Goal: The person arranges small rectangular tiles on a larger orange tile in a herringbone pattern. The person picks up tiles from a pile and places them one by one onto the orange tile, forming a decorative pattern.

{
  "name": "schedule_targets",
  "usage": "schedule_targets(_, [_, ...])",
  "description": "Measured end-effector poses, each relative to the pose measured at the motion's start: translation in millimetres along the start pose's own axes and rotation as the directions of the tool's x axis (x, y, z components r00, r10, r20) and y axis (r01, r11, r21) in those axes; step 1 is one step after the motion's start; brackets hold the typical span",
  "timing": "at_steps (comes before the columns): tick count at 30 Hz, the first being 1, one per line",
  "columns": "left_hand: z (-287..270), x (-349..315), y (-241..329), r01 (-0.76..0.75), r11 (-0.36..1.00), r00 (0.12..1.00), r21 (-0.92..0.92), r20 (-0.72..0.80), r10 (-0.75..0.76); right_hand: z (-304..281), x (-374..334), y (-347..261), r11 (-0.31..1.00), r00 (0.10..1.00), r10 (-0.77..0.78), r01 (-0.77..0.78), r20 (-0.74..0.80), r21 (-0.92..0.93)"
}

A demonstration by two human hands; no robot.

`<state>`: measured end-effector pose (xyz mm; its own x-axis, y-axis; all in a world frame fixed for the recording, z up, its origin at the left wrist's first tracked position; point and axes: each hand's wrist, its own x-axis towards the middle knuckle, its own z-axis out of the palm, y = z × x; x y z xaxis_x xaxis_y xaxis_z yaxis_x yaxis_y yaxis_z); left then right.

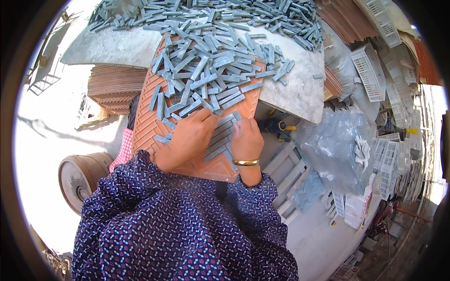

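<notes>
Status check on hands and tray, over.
Left hand, right hand at tray, grip unclear. Laid strips between them. Loose strips heaped across far end.

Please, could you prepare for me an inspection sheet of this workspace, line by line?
Surface: pale worktop, marked and smudged.
Job's things: orange grooved tray; grey strips, some fitted in the grooves, many piled loosely on top.
Clutter: more loose strips heaped on the worktop's far side.
Hands: left hand and right hand both over the tray, at the strips; grips unclear.
Cables: nothing seen.
Surroundings: round bucket, clear plastic sheeting, white crates.
</notes>
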<state>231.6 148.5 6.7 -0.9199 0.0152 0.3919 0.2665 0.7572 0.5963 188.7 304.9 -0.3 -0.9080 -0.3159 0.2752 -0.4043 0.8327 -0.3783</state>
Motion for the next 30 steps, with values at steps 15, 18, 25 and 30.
schedule_targets(15, [-23,-22,-16,0.051,0.998,0.996,-0.019,-0.068,-0.053,-27,-7,18,0.902,0.979,0.203,-0.176,-0.027,0.394])
schedule_targets(18, [-26,-18,-14,0.077,0.997,0.997,-0.030,-0.022,-0.078,-15,-16,24,0.934,0.992,0.109,-0.082,-0.056,0.347])
schedule_targets(25, [-20,-11,-15,-0.119,0.985,0.993,0.126,0.010,0.118,-14,-1,24,0.938,0.996,0.054,-0.028,-0.068,0.345])
schedule_targets(30, [-9,3,-27,-0.206,0.941,0.973,0.268,0.156,0.169,-4,35,20,0.963,0.991,-0.091,0.112,-0.096,0.245])
